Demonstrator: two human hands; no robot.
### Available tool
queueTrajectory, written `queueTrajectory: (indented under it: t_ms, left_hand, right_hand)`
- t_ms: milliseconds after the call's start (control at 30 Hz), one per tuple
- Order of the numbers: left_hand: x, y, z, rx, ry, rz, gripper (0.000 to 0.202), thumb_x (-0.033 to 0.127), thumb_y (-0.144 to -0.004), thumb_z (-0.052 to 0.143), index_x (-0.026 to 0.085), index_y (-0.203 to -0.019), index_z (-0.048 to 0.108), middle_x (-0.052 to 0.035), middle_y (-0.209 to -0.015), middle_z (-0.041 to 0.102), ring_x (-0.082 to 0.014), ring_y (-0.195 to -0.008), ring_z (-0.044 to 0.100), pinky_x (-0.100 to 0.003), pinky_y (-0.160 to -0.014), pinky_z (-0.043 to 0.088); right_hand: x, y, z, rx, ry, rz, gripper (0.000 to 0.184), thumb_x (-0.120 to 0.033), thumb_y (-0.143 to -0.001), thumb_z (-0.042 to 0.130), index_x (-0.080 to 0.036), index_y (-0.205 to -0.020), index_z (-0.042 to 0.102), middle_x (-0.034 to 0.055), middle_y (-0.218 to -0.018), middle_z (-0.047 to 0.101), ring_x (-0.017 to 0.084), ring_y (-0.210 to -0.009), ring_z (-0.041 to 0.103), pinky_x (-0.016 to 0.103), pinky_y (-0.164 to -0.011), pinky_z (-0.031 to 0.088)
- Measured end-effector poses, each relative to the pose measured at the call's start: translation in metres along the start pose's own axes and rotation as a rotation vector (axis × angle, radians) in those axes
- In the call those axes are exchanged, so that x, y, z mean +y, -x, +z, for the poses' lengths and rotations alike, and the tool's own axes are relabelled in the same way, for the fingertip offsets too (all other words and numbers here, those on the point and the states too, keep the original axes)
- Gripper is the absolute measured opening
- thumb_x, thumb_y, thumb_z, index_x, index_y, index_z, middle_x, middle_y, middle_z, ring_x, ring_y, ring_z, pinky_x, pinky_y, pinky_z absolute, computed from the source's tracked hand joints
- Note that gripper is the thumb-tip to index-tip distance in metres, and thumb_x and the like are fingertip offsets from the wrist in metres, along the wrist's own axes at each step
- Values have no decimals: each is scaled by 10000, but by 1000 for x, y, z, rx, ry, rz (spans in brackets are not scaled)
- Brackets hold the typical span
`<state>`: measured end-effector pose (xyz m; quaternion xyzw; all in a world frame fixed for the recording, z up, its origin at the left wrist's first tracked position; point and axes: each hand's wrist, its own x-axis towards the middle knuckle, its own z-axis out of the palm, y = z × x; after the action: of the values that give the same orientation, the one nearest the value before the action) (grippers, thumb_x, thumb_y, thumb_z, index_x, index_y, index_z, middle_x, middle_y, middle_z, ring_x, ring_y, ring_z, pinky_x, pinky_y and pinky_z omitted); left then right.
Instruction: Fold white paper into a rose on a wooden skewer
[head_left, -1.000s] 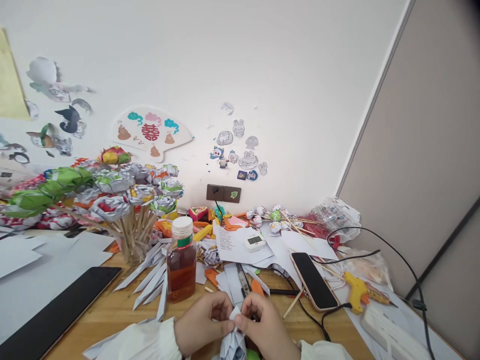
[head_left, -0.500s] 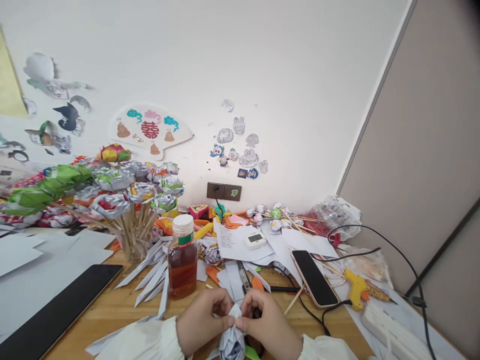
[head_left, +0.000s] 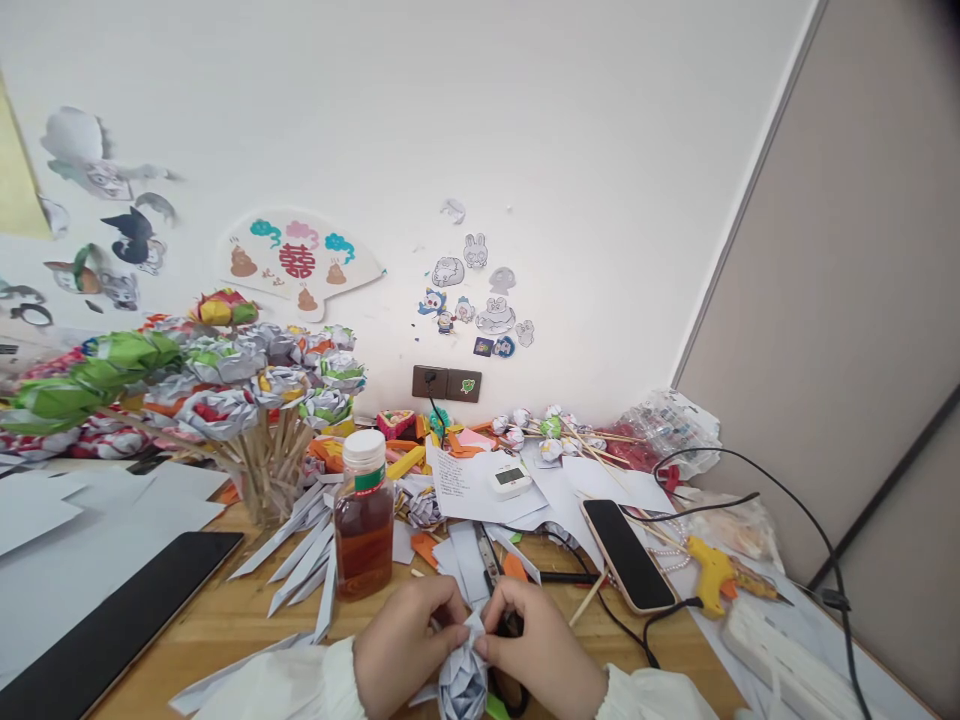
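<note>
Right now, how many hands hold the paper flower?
2: left hand pinches the paper flower from its left, right hand from its right. No other hand shows.

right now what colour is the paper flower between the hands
The paper flower is white with grey print; head view.

We're at a home craft corner: wooden table [head_left: 225, 620] cluttered with paper scraps, paper roses on sticks [head_left: 247, 390], glue gun [head_left: 712, 575], cartoon stickers [head_left: 476, 300] on the wall.

Paper flower [head_left: 463, 683]: white-grey printed sheet, rolled into layered rosette; upright; near counter edge, low centre; green scrap at its base.
</note>
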<state>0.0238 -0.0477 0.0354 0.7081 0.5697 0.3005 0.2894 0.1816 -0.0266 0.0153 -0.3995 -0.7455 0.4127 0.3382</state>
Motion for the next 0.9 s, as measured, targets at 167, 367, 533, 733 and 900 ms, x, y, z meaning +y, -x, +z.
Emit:
queueTrajectory:
  t_ms: [167, 367, 533, 733, 900]
  left_hand:
    - [6, 5, 1, -2, -102, 54, 93, 95, -584, 494, 141, -591, 575, 9, -581, 564, -124, -570, 495, -193, -524, 341]
    - [-1, 0, -3, -97, 166, 39, 68, 144, -562, 574, 142, -512, 528, 31, -539, 516, -106, -534, 459, -202, -511, 342]
    - [-18, -11, -5, -317, 583, -140, 415, 551, -602, 537, 162, -744, 518, 43, -535, 533, -117, -493, 507, -245, -501, 412]
    - [-34, -11, 2, -475, 726, -236, 470, 525, -460, 692, 164, -681, 488, 52, -591, 531, -73, -472, 459, -149, -370, 312]
    - [-40, -13, 9, -443, 757, -239, 477, 552, -490, 667, 172, -680, 450, 69, -537, 510, -56, -406, 424, -142, -351, 262]
  right_hand:
    - [-2, 1, 0, 54, 155, -19, 160, -30, -546, 565, -165, -522, 483, -47, -568, 507, 101, -574, 485, 182, -537, 343]
    - [-4, 3, 4, 74, 194, -56, 164, -2, -541, 558, -165, -562, 553, -43, -580, 512, 99, -566, 494, 173, -518, 357]
    - [-5, 3, 5, 71, 180, -184, 237, 21, -584, 559, -185, -666, 644, -10, -645, 578, 121, -648, 539, 204, -603, 410]
    - [-3, 3, 4, 123, 167, -455, 188, -45, -678, 579, -212, -721, 654, 11, -669, 627, 148, -689, 548, 265, -644, 433]
    - [-9, 5, -1, 98, 231, -657, 150, -162, -798, 500, -223, -842, 630, 34, -712, 618, 152, -698, 530, 289, -641, 435]
